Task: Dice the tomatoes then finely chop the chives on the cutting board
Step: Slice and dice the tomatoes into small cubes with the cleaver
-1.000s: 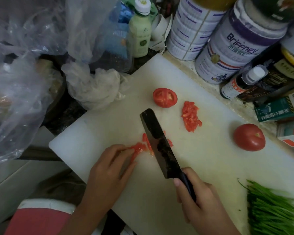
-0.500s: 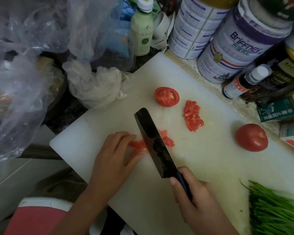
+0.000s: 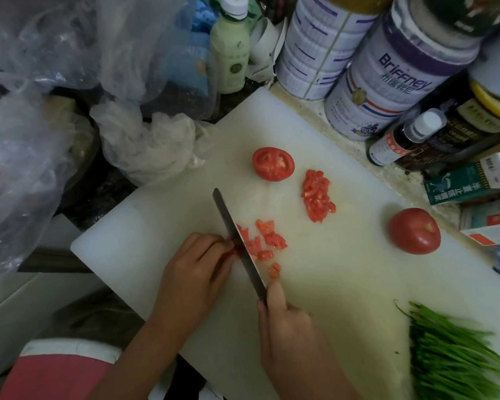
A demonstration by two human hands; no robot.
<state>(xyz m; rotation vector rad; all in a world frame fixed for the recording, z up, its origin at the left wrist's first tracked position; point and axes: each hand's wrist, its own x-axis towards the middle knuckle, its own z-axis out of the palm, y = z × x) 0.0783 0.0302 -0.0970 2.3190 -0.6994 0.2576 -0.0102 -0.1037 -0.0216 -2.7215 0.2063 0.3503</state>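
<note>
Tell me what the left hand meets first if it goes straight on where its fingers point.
The left hand holds a tomato sliver; next comes the knife, its blade apparently touching the fingertips.

Light was dim and flat, shadows soft; wide-angle distortion bent the edges, and the chives [image 3: 456, 353] were blurred.

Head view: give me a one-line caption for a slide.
Right hand dices with the knife while the left hand holds a tomato piece on the cutting board; chives wait uncut.
</note>
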